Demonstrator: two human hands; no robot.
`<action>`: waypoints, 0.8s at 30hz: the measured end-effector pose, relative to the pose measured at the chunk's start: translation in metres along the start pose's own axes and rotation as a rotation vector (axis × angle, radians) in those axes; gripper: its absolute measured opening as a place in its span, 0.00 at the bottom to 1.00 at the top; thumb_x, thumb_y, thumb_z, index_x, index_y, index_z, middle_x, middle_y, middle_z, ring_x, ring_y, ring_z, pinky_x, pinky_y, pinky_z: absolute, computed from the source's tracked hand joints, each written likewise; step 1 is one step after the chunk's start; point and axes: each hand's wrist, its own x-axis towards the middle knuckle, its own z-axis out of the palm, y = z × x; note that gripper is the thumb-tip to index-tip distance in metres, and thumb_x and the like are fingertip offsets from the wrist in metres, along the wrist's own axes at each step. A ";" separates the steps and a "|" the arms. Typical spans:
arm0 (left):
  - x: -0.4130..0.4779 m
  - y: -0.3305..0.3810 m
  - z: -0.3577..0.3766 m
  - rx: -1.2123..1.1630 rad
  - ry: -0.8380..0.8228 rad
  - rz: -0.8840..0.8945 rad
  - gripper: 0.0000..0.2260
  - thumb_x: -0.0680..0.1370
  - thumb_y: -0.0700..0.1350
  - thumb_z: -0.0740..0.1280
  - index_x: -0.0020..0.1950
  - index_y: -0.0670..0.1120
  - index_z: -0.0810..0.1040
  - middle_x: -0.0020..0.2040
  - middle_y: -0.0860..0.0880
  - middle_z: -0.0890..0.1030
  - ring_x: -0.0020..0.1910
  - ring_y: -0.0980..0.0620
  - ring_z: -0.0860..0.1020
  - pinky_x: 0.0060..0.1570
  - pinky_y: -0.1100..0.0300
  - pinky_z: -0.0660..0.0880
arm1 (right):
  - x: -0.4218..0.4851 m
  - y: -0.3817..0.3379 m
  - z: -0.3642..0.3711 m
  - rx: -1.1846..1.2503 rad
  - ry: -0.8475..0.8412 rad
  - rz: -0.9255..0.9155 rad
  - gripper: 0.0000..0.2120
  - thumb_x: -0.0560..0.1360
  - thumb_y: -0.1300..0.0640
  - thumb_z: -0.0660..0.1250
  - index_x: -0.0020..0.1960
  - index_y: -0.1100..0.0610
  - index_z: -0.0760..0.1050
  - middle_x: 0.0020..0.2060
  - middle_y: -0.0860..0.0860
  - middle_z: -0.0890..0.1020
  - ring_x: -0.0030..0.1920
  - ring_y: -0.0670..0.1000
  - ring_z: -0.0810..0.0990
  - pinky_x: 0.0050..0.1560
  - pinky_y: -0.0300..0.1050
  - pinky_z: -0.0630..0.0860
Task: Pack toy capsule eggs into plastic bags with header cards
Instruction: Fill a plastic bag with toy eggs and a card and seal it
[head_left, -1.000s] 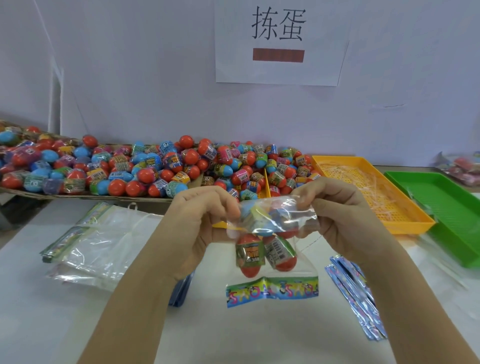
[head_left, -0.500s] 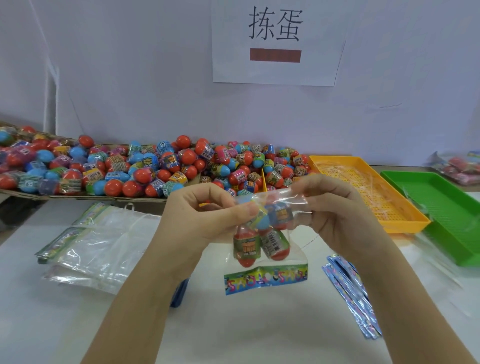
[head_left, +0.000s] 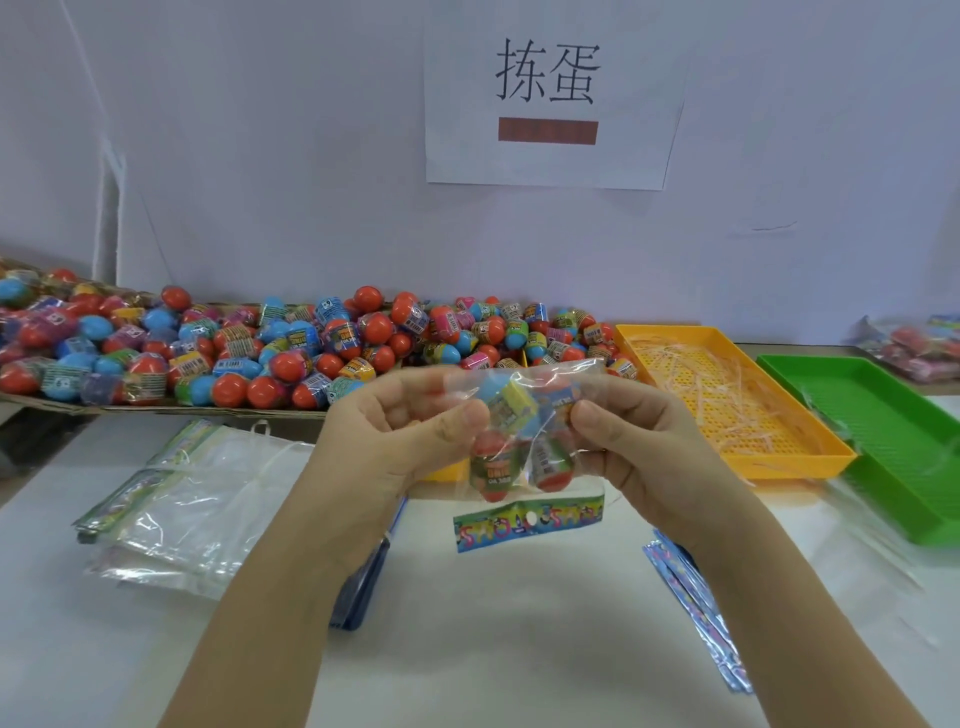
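1. Head view: the white table surface (head_left: 493, 660) is running back to a pale wall (head_left: 260, 156). A white paper sign with black characters and a brown bar (head_left: 550, 93) is hanging on the wall.
2. A loose pile of red, blue and multicoloured plastic capsule eggs (head_left: 260, 353) is sitting on a flat cardboard tray (head_left: 208, 412) along the wall, back left.
3. An orange perforated plastic tray (head_left: 795, 460) with thin pale strips in it is sitting right of the pile. A green plastic tray (head_left: 893, 499) is sitting just beside it. Filled bags (head_left: 914, 348) are lying far right, too blurred to detail.
4. A stack of empty clear plastic bags (head_left: 197, 509) is lying front left. Blue printed strips (head_left: 696, 613) are lying front right.
5. The left hand (head_left: 395, 431) and right hand (head_left: 639, 441) are both pinching the upper end of a clear plastic bag of eggs (head_left: 524, 410), holding it in the air over the table centre. Its colourful header card (head_left: 530, 522) is hanging at the lower edge.
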 end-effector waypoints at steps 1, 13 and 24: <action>-0.001 0.001 0.000 0.007 -0.030 -0.027 0.12 0.55 0.47 0.76 0.38 0.50 0.86 0.38 0.48 0.86 0.37 0.51 0.85 0.31 0.64 0.79 | 0.000 0.000 0.000 0.005 0.013 -0.003 0.20 0.63 0.46 0.79 0.52 0.52 0.84 0.43 0.52 0.86 0.41 0.48 0.84 0.40 0.43 0.81; -0.003 0.003 0.005 -0.143 0.026 -0.007 0.03 0.63 0.44 0.71 0.28 0.50 0.82 0.32 0.50 0.83 0.29 0.55 0.82 0.25 0.61 0.77 | 0.001 0.002 0.005 0.232 0.078 0.021 0.15 0.56 0.50 0.83 0.36 0.55 0.83 0.40 0.56 0.86 0.35 0.49 0.84 0.35 0.39 0.81; 0.000 0.001 0.002 -0.080 0.003 -0.015 0.05 0.64 0.43 0.70 0.36 0.48 0.86 0.37 0.48 0.85 0.34 0.53 0.84 0.28 0.60 0.79 | 0.002 0.004 0.011 0.148 0.130 0.071 0.21 0.55 0.42 0.82 0.42 0.53 0.85 0.38 0.52 0.85 0.32 0.47 0.83 0.33 0.39 0.80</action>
